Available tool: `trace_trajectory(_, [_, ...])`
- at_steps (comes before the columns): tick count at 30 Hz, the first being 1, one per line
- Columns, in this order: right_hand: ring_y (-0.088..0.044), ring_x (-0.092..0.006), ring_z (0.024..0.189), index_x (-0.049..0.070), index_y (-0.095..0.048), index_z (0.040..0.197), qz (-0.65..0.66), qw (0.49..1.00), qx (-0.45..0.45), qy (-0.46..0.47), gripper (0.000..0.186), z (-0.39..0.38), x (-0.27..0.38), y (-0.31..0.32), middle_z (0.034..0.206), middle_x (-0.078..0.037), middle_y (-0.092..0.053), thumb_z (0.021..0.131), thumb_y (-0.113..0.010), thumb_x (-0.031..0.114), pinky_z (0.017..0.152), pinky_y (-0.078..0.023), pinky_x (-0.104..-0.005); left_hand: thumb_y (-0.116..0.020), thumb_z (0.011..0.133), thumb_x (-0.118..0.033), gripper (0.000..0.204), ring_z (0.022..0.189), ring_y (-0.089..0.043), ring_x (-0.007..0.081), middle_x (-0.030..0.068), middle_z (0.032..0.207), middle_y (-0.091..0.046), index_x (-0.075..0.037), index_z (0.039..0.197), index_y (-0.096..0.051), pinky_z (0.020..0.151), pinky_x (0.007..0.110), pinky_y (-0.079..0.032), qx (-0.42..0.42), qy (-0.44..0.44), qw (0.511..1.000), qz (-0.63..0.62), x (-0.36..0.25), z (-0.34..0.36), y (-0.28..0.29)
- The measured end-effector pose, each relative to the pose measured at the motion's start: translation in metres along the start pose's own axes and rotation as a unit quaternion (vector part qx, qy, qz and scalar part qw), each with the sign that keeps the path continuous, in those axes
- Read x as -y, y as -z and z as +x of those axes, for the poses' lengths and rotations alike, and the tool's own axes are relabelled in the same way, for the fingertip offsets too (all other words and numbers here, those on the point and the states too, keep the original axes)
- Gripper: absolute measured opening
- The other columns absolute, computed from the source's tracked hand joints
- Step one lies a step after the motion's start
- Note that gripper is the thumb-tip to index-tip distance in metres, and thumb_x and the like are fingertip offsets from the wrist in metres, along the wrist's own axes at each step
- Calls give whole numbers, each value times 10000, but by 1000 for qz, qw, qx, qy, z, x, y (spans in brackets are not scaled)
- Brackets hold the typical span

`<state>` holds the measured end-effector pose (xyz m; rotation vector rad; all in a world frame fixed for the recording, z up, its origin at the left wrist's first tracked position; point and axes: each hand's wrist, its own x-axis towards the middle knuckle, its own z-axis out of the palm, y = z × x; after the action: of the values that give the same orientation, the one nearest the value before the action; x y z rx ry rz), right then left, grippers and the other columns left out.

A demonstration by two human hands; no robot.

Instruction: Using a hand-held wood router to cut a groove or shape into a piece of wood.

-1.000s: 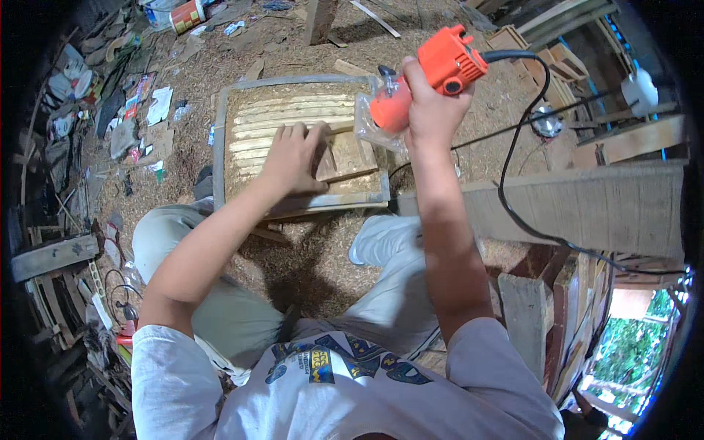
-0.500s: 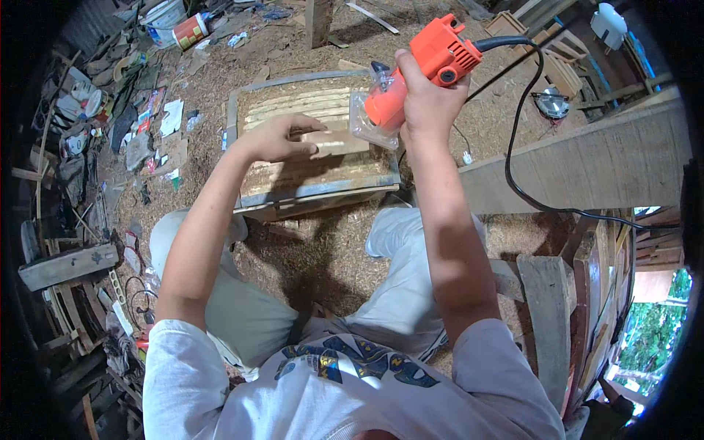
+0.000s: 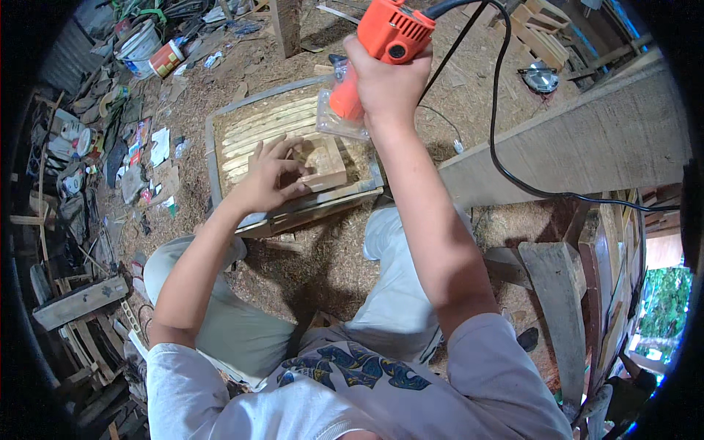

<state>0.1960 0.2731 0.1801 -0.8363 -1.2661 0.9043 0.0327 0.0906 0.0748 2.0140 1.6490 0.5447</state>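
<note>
My right hand (image 3: 389, 92) is closed round an orange handheld power router (image 3: 394, 29) with a clear plastic base and a black cord, held above the back right of a low, slatted wooden box (image 3: 213, 147) that has a grey rim. On that box lies a small squarish piece of pale wood (image 3: 328, 170). My left hand (image 3: 268, 182) is over this piece with fingers apart and bent, touching it at its left and near side; whether it grips cannot be made out.
A long grey plank (image 3: 557, 139) spans the right. A circular saw (image 3: 541, 79) lies beyond it. Buckets (image 3: 136, 51) and scattered debris sit at the left. My legs are bent either side below the box, and boards (image 3: 557, 293) stand by my right arm.
The router in my right hand has shifted up and left in the view. My left hand lifted off the wood, fingers stretched, and has now come back down onto it.
</note>
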Motion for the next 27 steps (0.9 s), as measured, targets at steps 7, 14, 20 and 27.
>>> trace_trajectory(7, [-650,-150,870,26,-490,1183,12,1000,-7,-14,638,2,2,-4,1038,-55,-630,721,-923,105,787,-578,-344,-676,951,-173,285,1466,-436,436,166,1417,-560,-56,1210,-658,1246,689,-244,-147,31,979,138,-9,8,4])
trace_trajectory(14, [-653,-151,867,29,-488,1188,11,1000,1,-21,642,2,-3,-5,1038,-60,-634,723,-925,108,781,-580,-346,-703,980,-271,286,1435,-482,427,153,1358,-605,-49,1155,-661,1228,676,-296,-139,12,984,115,-9,14,5])
trace_trajectory(20, [-660,-151,832,32,-488,1181,-6,1000,-11,12,632,5,-7,-4,1030,-66,-641,731,-926,103,757,-584,-339,-794,908,-290,300,1233,-591,391,131,1284,-626,-53,1061,-693,1078,545,-449,-155,22,986,51,-18,4,-5])
trace_trajectory(27, [-664,-150,818,31,-485,1171,-8,1000,-3,-10,613,7,-10,-1,1007,-66,-645,741,-919,88,740,-585,-334,-831,866,-266,331,1198,-577,396,159,1279,-600,-27,1026,-668,1034,485,-460,-190,22,978,85,-18,0,-14])
